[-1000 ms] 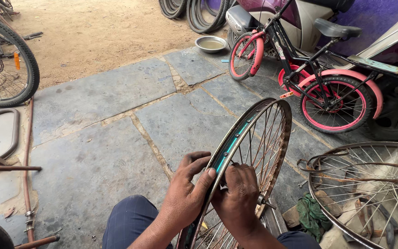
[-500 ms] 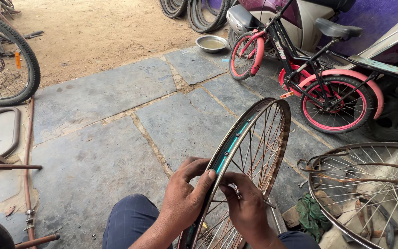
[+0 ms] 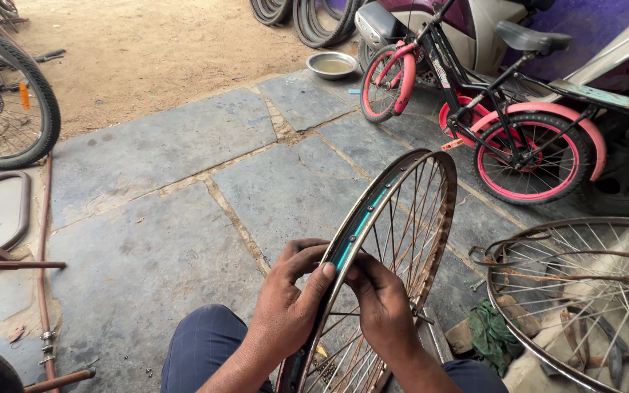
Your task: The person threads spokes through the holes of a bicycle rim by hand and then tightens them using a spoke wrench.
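Head view: a bare bicycle wheel rim (image 3: 402,218) is held upright between the knees, with the left hand (image 3: 285,309) and the right hand (image 3: 380,306) closed on its near arc from either side. The left thumb is pressed onto a teal rim strip (image 3: 358,225) lying in the rim's channel, and the right fingers are pinched against the same spot from the other flank, so both grips are shut on the rim. The step in hand is judged to be seating the strip into the channel. Further along the rim from the grip the strip already appears bedded; the next move would call for pressure to be shifted along the arc while the strip is kept centred over the spoke holes. To the right of the grip a second spoked wheel (image 3: 584,291) lies flat, and beyond it a pink child's bicycle (image 3: 489,109) is parked.
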